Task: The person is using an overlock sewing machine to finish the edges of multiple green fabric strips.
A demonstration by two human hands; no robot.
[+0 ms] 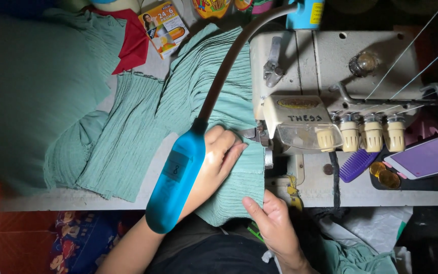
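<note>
**Green ribbed cloth fed at the overlock machine**

Head view, looking straight down. Landmark: cream overlock sewing machine (pixel 325 76), bolted to a pale worktable (pixel 371 193) under dim light. Pressed flat on the green ribbed fabric (pixel 204 91) just left of the machine's presser foot: left hand (pixel 219 157), fingers stretched out and close together, gripping nothing, fingertips right at the needle area. Below the machine's front edge: right hand (pixel 275 223), fingers curled and thumb on top, pinching the fabric's near edge where it hangs off the table. Spread leftward from the machine across the tabletop: more of the same green cloth, in folds and loose panels. Arching from above the machine down over the left forearm: a dark gooseneck ending in a blue lamp head (pixel 176 180). Far left of the machine, beyond the cloth: a red fabric scrap (pixel 130 43) and a small orange printed packet (pixel 164 26). Right of the machine's front: three cream tension knobs (pixel 372 134), a purple comb (pixel 357 165), some gold coins (pixel 384 175), a phone with a lit lilac screen (pixel 429 157). Running up and right from the machine: thin threads. Below the table to the left: red floor tiles (pixel 11 233) and a flowered blue cloth (pixel 77 243).
</note>
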